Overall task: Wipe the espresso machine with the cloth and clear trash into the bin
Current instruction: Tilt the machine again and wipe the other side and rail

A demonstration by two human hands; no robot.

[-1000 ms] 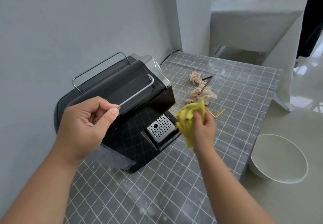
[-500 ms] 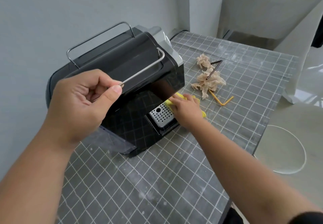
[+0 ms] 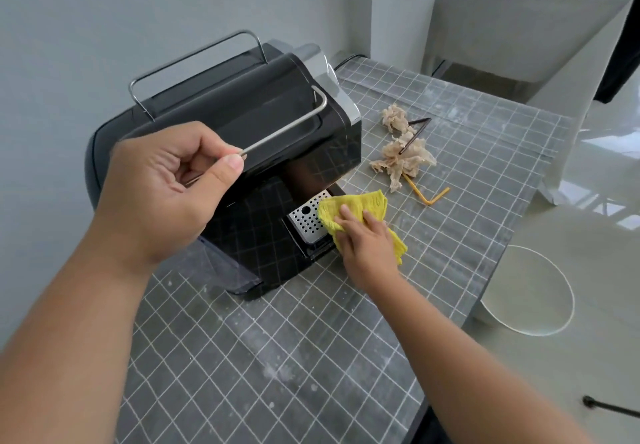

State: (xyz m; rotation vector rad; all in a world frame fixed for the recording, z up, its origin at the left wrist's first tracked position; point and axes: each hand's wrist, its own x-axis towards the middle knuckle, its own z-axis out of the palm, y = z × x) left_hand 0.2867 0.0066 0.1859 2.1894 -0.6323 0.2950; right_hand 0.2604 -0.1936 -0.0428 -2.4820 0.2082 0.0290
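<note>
A glossy black espresso machine (image 3: 277, 125) stands on the grid-patterned table by the wall. My left hand (image 3: 162, 190) pinches its metal lever handle (image 3: 294, 125) between thumb and fingers. My right hand (image 3: 367, 239) presses a yellow cloth (image 3: 360, 204) flat against the right edge of the perforated drip tray (image 3: 306, 222). Crumpled beige tissues (image 3: 401, 156), a dark straw (image 3: 415, 132) and a bent yellow straw (image 3: 429, 197) lie on the table right of the machine. A white round bin (image 3: 533, 291) sits on the floor past the table's right edge.
The table (image 3: 277, 357) carries a grey cloth with white grid lines and dusty specks. A grey wall runs behind the machine, close to its back. A pale draped sheet (image 3: 588, 80) hangs at the right rear. A black cable (image 3: 609, 409) lies on the floor at lower right.
My right hand brought the cloth down from mid-air onto the drip tray, then slid it toward the tray's right edge. My left hand kept its pinch on the lever.
</note>
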